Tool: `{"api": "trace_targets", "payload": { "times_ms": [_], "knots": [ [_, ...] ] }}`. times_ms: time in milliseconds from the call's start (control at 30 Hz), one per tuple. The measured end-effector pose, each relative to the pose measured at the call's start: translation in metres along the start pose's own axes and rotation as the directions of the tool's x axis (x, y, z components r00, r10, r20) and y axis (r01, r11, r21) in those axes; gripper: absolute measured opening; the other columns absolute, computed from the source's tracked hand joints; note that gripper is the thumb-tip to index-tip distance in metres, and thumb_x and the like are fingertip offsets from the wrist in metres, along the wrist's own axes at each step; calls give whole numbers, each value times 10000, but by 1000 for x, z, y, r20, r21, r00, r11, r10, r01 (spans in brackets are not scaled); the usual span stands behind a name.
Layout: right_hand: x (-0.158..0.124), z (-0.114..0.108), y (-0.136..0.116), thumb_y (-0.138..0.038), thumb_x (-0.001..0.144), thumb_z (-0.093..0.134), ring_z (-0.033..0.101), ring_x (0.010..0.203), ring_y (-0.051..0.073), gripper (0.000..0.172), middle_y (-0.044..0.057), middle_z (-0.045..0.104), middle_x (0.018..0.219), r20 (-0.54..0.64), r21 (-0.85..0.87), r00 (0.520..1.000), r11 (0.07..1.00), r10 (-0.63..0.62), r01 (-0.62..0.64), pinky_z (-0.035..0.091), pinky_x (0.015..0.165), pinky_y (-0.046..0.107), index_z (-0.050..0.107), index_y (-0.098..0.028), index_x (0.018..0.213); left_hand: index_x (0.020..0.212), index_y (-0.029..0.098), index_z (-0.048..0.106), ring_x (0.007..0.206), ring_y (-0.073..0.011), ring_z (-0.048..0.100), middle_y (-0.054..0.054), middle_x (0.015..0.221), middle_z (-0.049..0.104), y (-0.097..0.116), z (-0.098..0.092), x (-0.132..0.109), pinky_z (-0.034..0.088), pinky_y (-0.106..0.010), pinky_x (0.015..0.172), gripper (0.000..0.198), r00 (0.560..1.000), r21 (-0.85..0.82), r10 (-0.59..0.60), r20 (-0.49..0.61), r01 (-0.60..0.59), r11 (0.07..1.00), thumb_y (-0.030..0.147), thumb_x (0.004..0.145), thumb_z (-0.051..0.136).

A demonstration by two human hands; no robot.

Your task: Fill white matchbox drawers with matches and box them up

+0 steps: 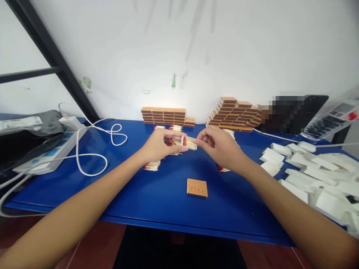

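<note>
Both hands meet above the middle of the blue table [157, 198]. My left hand [161, 145] is closed around a small white matchbox tray [188, 142] filled with matches. My right hand [220, 146] pinches the tray's other end, fingers pressed together. Loose red-tipped matches lie in a pile under my left hand [153, 165] and beneath my right hand [223, 169]. A closed brown matchbox [197, 187] lies flat on the table, nearer to me than the hands.
Stacks of brown matchboxes stand against the wall at the back middle [164, 116] and back right [234, 114]. Several white empty trays [314, 175] are heaped at the right. A white power strip [53, 151] and looping cable [92, 157] occupy the left.
</note>
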State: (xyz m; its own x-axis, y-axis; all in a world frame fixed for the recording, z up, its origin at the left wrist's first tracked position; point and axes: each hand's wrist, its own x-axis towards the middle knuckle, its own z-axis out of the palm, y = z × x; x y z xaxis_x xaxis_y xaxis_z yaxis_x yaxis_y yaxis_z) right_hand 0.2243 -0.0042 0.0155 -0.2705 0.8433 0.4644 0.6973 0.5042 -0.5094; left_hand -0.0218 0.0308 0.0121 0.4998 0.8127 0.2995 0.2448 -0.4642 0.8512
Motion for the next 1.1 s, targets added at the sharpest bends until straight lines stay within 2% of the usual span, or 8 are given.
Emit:
{"api": "trace_targets", "payload": {
  "times_ms": [67, 133, 233, 333, 500, 633, 833, 1100],
  "knots": [
    [0, 0, -1, -341, 980, 674, 543, 692, 187, 157, 34, 620, 817, 10, 11, 1000, 1000, -5, 5, 426, 654, 342, 664, -233, 867, 1234, 194, 811, 892, -237, 784, -108, 1081, 833, -1, 1, 0, 661, -361, 764, 562, 999, -70, -11, 33, 14, 997, 414, 733, 943],
    [0, 1, -2, -322, 978, 671, 544, 689, 185, 136, 30, 611, 812, 3, 11, 1000, 1000, -9, 9, 426, 652, 342, 669, -232, 876, 1227, 195, 815, 846, -225, 777, -102, 1061, 836, -2, 1, 0, 654, -350, 733, 555, 1000, -52, -10, 23, 11, 999, 412, 732, 943],
    [-1, 2, -4, -291, 973, 672, 532, 677, 179, 102, 16, 582, 788, -63, 0, 998, 1000, -24, 24, 420, 660, 343, 673, -229, 892, 1195, 198, 832, 758, -193, 741, -96, 1027, 839, -4, -2, 3, 629, -337, 696, 496, 998, 38, -4, -68, 7, 999, 414, 758, 924],
    [-4, 9, -5, -298, 988, 661, 521, 666, 174, 114, 7, 570, 774, -105, 7, 994, 999, -36, 37, 417, 662, 343, 673, -225, 902, 1172, 196, 839, 775, -196, 742, -107, 1075, 836, -6, -7, 6, 619, -339, 700, 480, 984, 50, 2, -179, 7, 999, 449, 771, 911],
    [-9, 37, -10, -255, 984, 663, 565, 730, 172, 67, 27, 615, 893, 108, 14, 992, 998, -64, 62, 448, 709, 338, 705, -223, 941, 1196, 167, 823, 882, -214, 759, -139, 1141, 828, -6, -11, 9, 613, -355, 804, 528, 965, 42, -9, -261, 20, 999, 389, 731, 941],
    [-9, 52, -12, -225, 977, 665, 594, 763, 180, 46, 36, 637, 938, 186, -60, 982, 998, 17, -6, 449, 724, 340, 675, -213, 934, 1205, 148, 815, 922, -224, 767, -145, 1147, 826, -5, -11, 9, 604, -367, 852, 539, 961, 28, -32, -274, 41, 999, 352, 723, 947],
    [-8, 47, -8, -219, 1014, 620, 595, 761, 180, 130, 35, 629, 897, 256, -112, 964, 993, 67, -39, 428, 696, 321, 644, -209, 887, 1201, 163, 816, 930, -230, 770, -129, 1146, 829, -6, -11, 9, 595, -370, 840, 520, 962, 41, -14, -271, 26, 999, 356, 735, 940],
    [-10, 46, -19, -189, 1000, 631, 596, 788, 182, 69, 33, 629, 941, 307, -75, 952, 997, 12, 11, 442, 727, 320, 631, -218, 937, 1167, 191, 826, 1021, -257, 771, -109, 1144, 832, 0, -10, 6, 587, -364, 817, 437, 966, 52, 4, -260, 10, 999, 394, 788, 906]
  ]
}}
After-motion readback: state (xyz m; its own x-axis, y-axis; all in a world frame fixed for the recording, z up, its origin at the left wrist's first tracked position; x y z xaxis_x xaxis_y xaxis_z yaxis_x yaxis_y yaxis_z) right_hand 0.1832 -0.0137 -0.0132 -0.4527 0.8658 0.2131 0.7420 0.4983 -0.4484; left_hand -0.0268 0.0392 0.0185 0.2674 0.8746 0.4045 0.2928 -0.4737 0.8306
